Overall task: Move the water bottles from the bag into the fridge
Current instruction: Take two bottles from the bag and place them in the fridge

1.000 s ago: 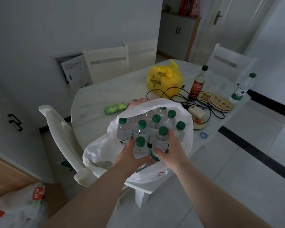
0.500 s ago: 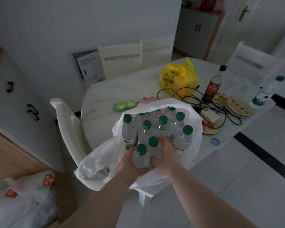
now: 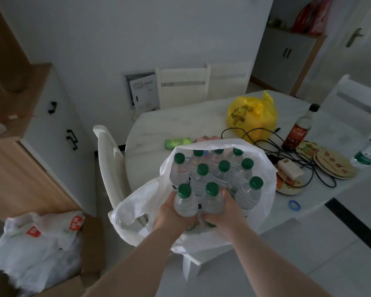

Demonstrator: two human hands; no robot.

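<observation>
A white plastic bag (image 3: 263, 211) stands open on a white chair seat at the table's near edge. Several clear water bottles (image 3: 221, 174) with green caps stand packed inside it. My left hand (image 3: 169, 217) grips the near-left bottle (image 3: 184, 202) around its body. My right hand (image 3: 225, 215) grips the bottle (image 3: 212, 200) beside it. Both held bottles sit at the bag's front, raised slightly above the rest. No fridge is in view.
The round white table (image 3: 150, 146) carries a yellow bag (image 3: 251, 116), a dark sauce bottle (image 3: 298, 131), black cables, a stack of plates (image 3: 334, 166), a green packet (image 3: 178, 142) and a lone water bottle (image 3: 368, 155). White chairs surround it. A wood cabinet (image 3: 30, 159) and white bags (image 3: 36, 247) are left.
Both hands have closed around the two front bottles and lifted them a little toward me. The view has swung left, bringing the cabinet and floor bags further into view.
</observation>
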